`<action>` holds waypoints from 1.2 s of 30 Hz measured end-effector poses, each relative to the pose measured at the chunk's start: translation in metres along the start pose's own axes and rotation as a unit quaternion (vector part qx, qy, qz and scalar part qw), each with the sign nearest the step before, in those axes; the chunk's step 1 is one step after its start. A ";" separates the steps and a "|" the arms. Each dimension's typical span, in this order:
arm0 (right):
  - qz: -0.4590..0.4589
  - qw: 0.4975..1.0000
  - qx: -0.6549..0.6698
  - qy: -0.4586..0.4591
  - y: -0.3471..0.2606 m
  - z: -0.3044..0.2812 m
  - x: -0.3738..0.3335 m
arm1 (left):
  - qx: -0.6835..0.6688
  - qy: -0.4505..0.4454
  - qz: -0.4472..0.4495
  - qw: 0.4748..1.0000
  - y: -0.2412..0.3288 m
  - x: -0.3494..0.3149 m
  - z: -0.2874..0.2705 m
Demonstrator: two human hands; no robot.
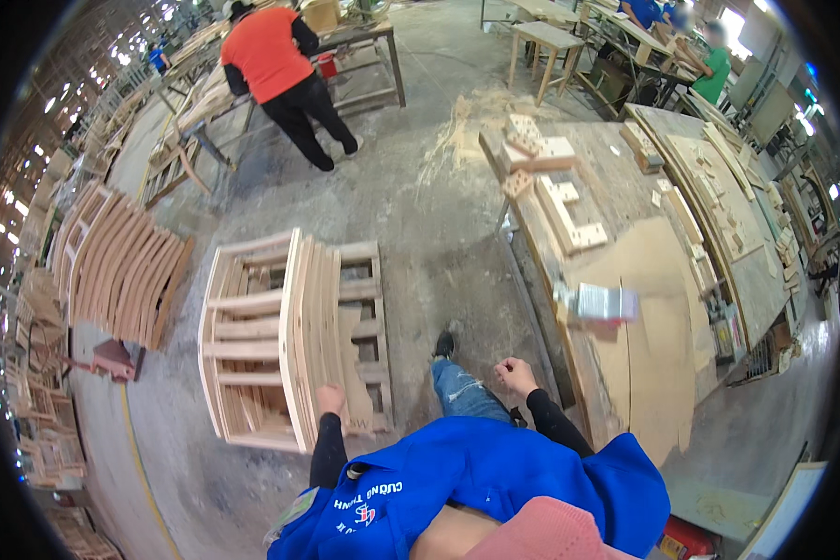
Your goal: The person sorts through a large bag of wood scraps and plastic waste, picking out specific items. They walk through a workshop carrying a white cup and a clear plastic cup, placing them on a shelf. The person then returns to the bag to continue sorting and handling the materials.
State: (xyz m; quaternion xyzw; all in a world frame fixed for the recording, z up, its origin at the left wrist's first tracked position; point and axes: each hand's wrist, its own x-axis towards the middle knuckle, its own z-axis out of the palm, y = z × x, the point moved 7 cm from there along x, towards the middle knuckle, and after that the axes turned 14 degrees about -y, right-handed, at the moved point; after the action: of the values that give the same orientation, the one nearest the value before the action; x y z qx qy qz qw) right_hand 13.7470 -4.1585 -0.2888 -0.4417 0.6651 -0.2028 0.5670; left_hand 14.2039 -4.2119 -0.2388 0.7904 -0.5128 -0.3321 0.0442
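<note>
The left hand (329, 399) is at the near edge of the stacked wooden frames (317, 336), contact unclear; the right hand (514, 375) is beside the tabletop's (597, 154) edge. Floor (425, 243) stretches forward between them. Right fingers curl inward; I cannot tell whether either hand grasps anything.

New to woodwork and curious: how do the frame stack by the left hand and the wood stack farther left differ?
The frame stack shows wide openings between rails; the wood stack shows closely packed strips. The frame stack looks paler, the wood stack browner. Both are piles of wooden pieces.
</note>
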 end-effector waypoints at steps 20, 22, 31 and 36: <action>-0.093 0.995 -0.014 0.037 -0.409 -0.203 0.565 | 0.146 -0.230 -0.145 0.951 0.304 0.505 -0.063; -0.058 0.997 0.002 0.046 -0.424 -0.227 0.603 | 0.250 -0.277 0.081 0.924 0.373 0.575 -0.086; 0.134 0.981 -0.007 0.143 -0.368 -0.350 0.749 | 0.273 -0.140 0.278 0.910 0.661 0.858 -0.166; 0.259 0.964 -0.063 0.014 -0.343 -0.391 0.795 | 0.341 -0.134 0.298 0.881 0.782 0.945 -0.146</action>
State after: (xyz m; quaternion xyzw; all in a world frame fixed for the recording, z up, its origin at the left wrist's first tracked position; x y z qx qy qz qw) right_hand 13.5308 -5.0797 -0.3745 -0.2864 0.7761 -0.0134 0.5617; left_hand 13.9151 -5.4126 -0.2578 0.5144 -0.8067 -0.2108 -0.2003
